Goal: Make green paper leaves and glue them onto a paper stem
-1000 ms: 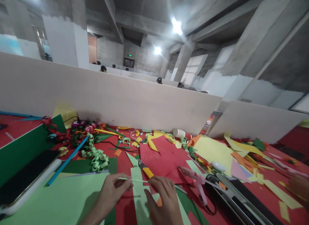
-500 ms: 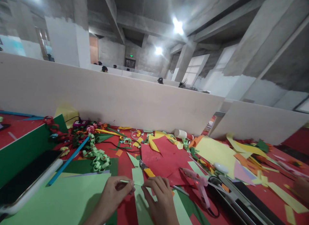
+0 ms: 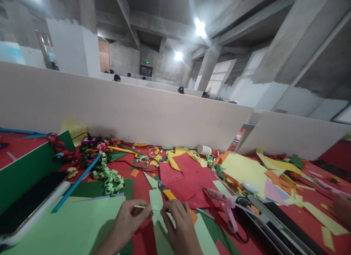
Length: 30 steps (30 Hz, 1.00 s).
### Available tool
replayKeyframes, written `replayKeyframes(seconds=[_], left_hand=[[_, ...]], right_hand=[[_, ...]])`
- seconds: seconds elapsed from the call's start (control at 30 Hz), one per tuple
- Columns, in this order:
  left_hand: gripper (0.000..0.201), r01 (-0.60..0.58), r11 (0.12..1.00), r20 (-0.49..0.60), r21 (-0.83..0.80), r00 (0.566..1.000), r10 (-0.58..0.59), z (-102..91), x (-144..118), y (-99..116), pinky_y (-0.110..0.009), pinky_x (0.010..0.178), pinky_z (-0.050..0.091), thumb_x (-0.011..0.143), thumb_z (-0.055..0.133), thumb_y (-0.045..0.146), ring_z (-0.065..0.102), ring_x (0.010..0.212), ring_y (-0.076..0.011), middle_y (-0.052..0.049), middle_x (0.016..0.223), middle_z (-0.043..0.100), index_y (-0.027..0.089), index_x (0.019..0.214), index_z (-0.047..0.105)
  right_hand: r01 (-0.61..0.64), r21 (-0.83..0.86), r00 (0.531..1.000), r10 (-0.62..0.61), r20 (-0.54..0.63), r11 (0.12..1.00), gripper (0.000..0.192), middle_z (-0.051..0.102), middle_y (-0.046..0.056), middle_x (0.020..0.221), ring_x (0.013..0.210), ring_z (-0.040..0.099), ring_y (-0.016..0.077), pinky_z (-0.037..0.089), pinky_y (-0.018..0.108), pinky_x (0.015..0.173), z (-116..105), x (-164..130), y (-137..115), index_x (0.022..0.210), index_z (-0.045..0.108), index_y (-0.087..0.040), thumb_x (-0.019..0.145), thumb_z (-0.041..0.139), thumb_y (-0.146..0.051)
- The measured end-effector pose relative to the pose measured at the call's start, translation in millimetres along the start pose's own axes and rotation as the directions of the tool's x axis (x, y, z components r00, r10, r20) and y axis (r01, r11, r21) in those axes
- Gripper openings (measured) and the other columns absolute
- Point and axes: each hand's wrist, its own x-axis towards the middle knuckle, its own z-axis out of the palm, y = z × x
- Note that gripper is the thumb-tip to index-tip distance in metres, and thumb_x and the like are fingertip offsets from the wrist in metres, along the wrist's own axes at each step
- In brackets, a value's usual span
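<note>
A thin light green paper strip (image 3: 156,208) runs between my two hands, low in the middle of the head view. My left hand (image 3: 128,220) pinches its left end between thumb and fingers. At the right end, my right hand (image 3: 179,222) has its fingers closed on the strip, with the fingertips partly hidden. Beneath them lies a wider light green paper strip (image 3: 157,198) on the red table. A yellow cutter knife (image 3: 168,193) rests just beyond my right hand. Left of my left hand are light green paper sheets (image 3: 74,222).
A pink glue gun (image 3: 225,205) with a lit red light stands at the right, beside a long grey-and-black tool (image 3: 274,222). At the left are a phone (image 3: 33,202), a blue stick (image 3: 78,183) and a green paper chain (image 3: 112,180). Another person's hand (image 3: 342,208) shows far right. A white partition (image 3: 131,112) stands behind.
The view has shifted very slightly. Both hands keep nearly the same place and hold on the strip.
</note>
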Motion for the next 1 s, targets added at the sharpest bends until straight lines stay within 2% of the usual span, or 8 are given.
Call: replayKeyframes(seconds=[0.2, 0.47, 0.67, 0.8, 1.0], left_hand=[[0.044, 0.003, 1.0, 0.006, 0.028, 1.0, -0.004, 0.5, -1.5, 2.5, -0.029, 0.064, 0.057, 0.077, 0.075, 0.058, 0.076, 0.068, -0.0276, -0.011, 0.07, 0.081, 0.015, 0.072, 0.08], [0.049, 0.03, 0.999, 0.021, -0.018, 0.999, -0.03, 0.8, -2.7, 8.5, -0.033, 0.072, 0.062, 0.072, 0.079, 0.064, 0.079, 0.074, -0.0295, -0.013, 0.077, 0.083, 0.016, 0.077, 0.084], [0.041, -0.004, 1.0, 0.044, 0.023, 0.999, 0.003, -1.6, -3.9, 8.9, -0.032, 0.071, 0.062, 0.077, 0.077, 0.056, 0.078, 0.075, -0.0282, -0.013, 0.079, 0.083, 0.016, 0.08, 0.084], [0.031, -0.052, 0.993, 0.073, 0.107, 0.996, 0.044, -4.1, -5.7, 6.9, -0.03, 0.071, 0.06, 0.084, 0.071, 0.046, 0.077, 0.078, -0.0269, -0.011, 0.083, 0.084, 0.017, 0.084, 0.084], [0.026, -0.1, 0.965, 0.062, 0.244, 0.994, 0.087, -6.3, -7.2, 2.8, -0.032, 0.084, 0.058, 0.088, 0.068, 0.04, 0.077, 0.089, -0.0277, -0.009, 0.094, 0.085, 0.021, 0.091, 0.085]], right_hand=[[0.012, 0.001, 1.0, -0.012, -0.011, 1.0, 0.013, 0.069, -0.002, 0.094, 0.085, 0.066, 0.0176, 0.037, 0.032, 0.084, 0.8, -0.4, 1.9, 0.1, 0.052, -0.026, 0.104, 0.05, -0.014], [0.025, 0.008, 1.0, -0.024, -0.017, 1.0, 0.014, 0.07, -0.002, 0.093, 0.084, 0.066, 0.0171, 0.037, 0.032, 0.083, 1.8, -0.4, 0.8, 0.1, 0.052, -0.026, 0.105, 0.048, -0.014], [0.015, -0.014, 1.0, -0.016, -0.026, 1.0, 0.014, 0.07, -0.002, 0.091, 0.081, 0.066, 0.0166, 0.039, 0.031, 0.081, -2.7, 3.3, -0.3, 0.097, 0.055, -0.026, 0.103, 0.05, -0.014], [0.022, -0.012, 1.0, -0.023, -0.02, 1.0, 0.013, 0.07, -0.002, 0.092, 0.082, 0.066, 0.0161, 0.04, 0.031, 0.08, -3.0, 2.9, 1.8, 0.098, 0.055, -0.026, 0.104, 0.051, -0.015], [0.017, 0.003, 1.0, -0.017, -0.017, 1.0, 0.013, 0.07, -0.002, 0.092, 0.083, 0.065, 0.0174, 0.039, 0.033, 0.081, -2.7, 1.0, 3.2, 0.098, 0.055, -0.026, 0.105, 0.05, -0.017]])
